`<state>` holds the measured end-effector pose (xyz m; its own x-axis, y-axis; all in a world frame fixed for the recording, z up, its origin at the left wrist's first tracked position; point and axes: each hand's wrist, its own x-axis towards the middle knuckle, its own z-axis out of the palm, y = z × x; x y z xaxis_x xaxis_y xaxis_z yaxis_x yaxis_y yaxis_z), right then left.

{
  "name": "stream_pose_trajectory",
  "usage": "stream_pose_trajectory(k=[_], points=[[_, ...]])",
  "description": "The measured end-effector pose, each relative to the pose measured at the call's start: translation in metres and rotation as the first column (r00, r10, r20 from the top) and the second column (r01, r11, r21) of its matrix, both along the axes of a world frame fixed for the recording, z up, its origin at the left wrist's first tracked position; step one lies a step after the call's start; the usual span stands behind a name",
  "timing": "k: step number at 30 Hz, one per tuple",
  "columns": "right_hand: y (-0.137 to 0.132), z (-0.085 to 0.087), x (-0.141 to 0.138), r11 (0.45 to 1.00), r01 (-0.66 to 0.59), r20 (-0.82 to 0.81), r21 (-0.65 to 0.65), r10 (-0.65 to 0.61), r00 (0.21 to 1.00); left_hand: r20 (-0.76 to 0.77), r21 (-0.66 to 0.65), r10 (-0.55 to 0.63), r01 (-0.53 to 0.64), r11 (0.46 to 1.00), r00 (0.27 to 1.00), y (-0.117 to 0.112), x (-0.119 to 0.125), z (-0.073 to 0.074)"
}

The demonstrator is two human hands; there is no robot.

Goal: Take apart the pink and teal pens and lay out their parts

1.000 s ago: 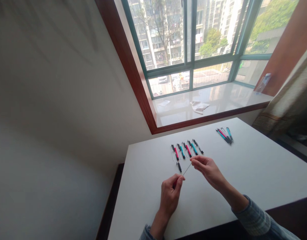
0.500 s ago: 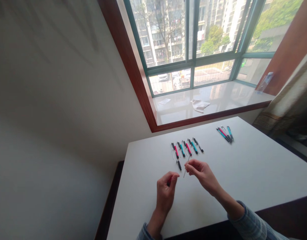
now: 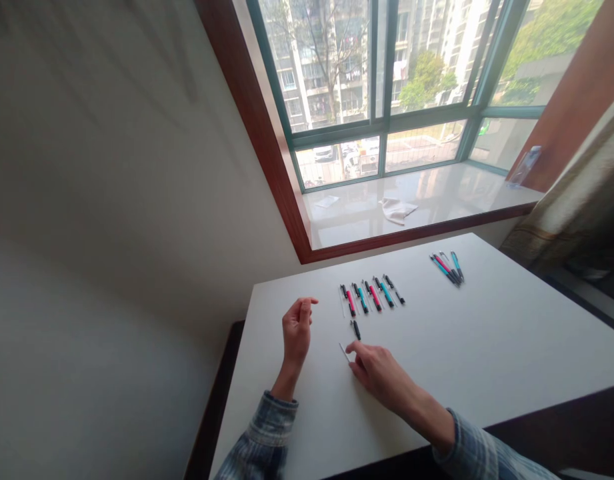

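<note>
My right hand (image 3: 379, 372) is low on the white table (image 3: 451, 347), its fingertips touching the end of a thin pale strip (image 3: 343, 351). The rest of the strip is hidden under the fingers. A short black pen part (image 3: 356, 330) lies just above those fingertips. My left hand (image 3: 297, 328) is raised to the left of it, fingers curled together, with nothing visible in them. Farther up stands a neat row of pink and teal pens (image 3: 371, 298) with black ends. A small bunch of similar pens (image 3: 447, 268) lies at the far right.
The table's left edge (image 3: 231, 407) runs close to my left forearm, with a pale wall beyond it. Behind the table is a white window sill (image 3: 417, 223) holding a crumpled cloth (image 3: 398, 211). A patterned curtain (image 3: 561, 213) hangs at the right.
My left hand has moved away to the left and upward. My right hand has dropped to the table and moved left, and the thin strip now lies at its fingertips.
</note>
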<state>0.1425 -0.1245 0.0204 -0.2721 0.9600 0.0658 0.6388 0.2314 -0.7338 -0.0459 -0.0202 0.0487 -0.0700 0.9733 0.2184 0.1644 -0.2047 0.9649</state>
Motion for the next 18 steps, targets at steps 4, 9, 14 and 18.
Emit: stream_pose_trajectory(k=[4,9,14,18], points=[[0.002,-0.004,0.023,0.986,-0.137,-0.018,0.092,0.140,0.990,0.009,-0.015,0.011,-0.011,1.000,1.000,0.003,-0.004,-0.011],[0.000,-0.004,0.042,0.937,-0.305,-0.022,0.170,0.312,0.950,0.029,-0.034,-0.006,0.007,0.999,1.000,0.002,-0.004,-0.022],[-0.005,0.001,0.038,0.895,-0.385,-0.006,0.226,0.396,0.918,-0.005,-0.034,-0.024,0.024,0.999,1.000,0.000,-0.001,-0.022],[-0.005,0.002,0.030,0.886,-0.408,0.013,0.218,0.416,0.909,-0.020,-0.044,-0.039,0.038,0.998,0.999,-0.001,-0.001,-0.022]])
